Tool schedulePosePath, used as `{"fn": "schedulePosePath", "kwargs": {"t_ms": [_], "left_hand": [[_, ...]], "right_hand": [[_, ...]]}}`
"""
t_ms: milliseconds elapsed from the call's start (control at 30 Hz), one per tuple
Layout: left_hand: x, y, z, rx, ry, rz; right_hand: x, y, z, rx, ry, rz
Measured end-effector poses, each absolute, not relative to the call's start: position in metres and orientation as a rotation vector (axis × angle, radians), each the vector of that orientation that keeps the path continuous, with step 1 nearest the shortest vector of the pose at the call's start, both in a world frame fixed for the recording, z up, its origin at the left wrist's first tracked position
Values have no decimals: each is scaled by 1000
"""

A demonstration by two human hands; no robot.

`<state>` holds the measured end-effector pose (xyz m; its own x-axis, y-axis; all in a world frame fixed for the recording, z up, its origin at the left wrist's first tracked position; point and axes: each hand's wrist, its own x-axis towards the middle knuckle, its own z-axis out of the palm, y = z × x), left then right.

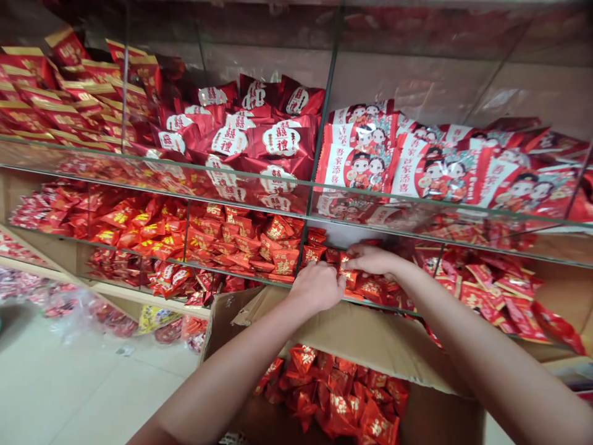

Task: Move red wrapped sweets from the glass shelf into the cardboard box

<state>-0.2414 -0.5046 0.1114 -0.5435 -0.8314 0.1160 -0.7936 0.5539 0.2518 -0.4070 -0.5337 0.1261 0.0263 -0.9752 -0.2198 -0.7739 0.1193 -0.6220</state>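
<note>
My left hand (pixel 319 286) is closed at the front edge of the lower shelf. Its fingers curl away from view, and whatever they hold is hidden. Just to its right, my right hand (pixel 373 259) reaches into the same compartment, fingers closed on a small red candy packet (pixel 347 269) with gold print. More red packets (pixel 370 288) lie around both hands in that compartment. Below my forearms stands an open cardboard box (pixel 370 337), one flap leaning against the shelf. Inside it are many loose red packets (pixel 340 405) with gold characters.
A glass divider (pixel 303 247) borders the compartment on the left. Above runs a glass shelf edge (pixel 393 213) with larger red-and-white packets (pixel 361 157) behind it. Neighbouring compartments hold red packets (pixel 241 241). Bagged sweets (pixel 160 318) lie on the tiled floor (pixel 115 383) at left.
</note>
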Motion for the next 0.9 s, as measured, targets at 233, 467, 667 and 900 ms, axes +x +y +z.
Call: {"fn": "schedulePosePath", "kwargs": {"t_ms": [233,467,667,900], "left_hand": [[-242,-503,111,1416,-2544,-204],[-242,-504,112,1448,-2535,-250],[-242,-506,109,1407,-2523,-185],[-242,-505,107,1406,-2523,-127]], "right_hand": [[-398,-537,117,-1640,1670,-507],[-402,-559,114,-1874,1806,-547],[-390,-576,118,-1971,2103,-441],[-370,-579,113,-2047,2247,-279]]}}
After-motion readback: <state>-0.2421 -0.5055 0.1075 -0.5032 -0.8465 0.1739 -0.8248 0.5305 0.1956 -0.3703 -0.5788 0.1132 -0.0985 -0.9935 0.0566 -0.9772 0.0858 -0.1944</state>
